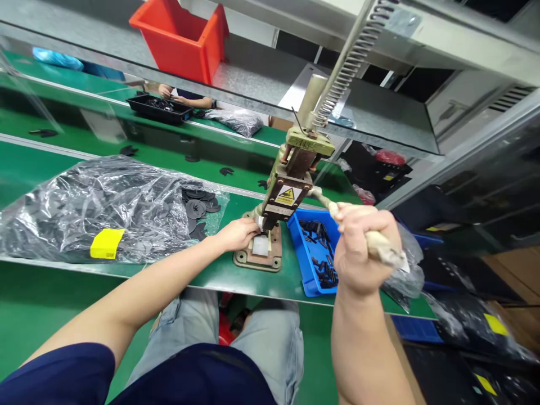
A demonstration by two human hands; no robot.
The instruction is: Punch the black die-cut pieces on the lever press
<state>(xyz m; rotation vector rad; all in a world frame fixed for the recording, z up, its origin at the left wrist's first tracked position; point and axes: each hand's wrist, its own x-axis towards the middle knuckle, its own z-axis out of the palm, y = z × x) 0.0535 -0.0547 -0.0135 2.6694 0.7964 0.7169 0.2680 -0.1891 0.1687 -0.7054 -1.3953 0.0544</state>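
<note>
A hand press with a yellow warning label stands on the green bench. My right hand is wrapped round its wrapped lever handle, to the right of the press. At the press base, my left hand has its fingers together under the ram, beside a pale block; what the fingertips hold, if anything, is hidden. Left of the press lies a large clear plastic bag of dark flat parts. To the right sits a blue bin with small black parts.
Above the bench runs a metal shelf with a red bin. Behind it, another person's hands are near a black tray. Loose dark parts lie on the green strip beyond the bag. Plastic bags lie at right.
</note>
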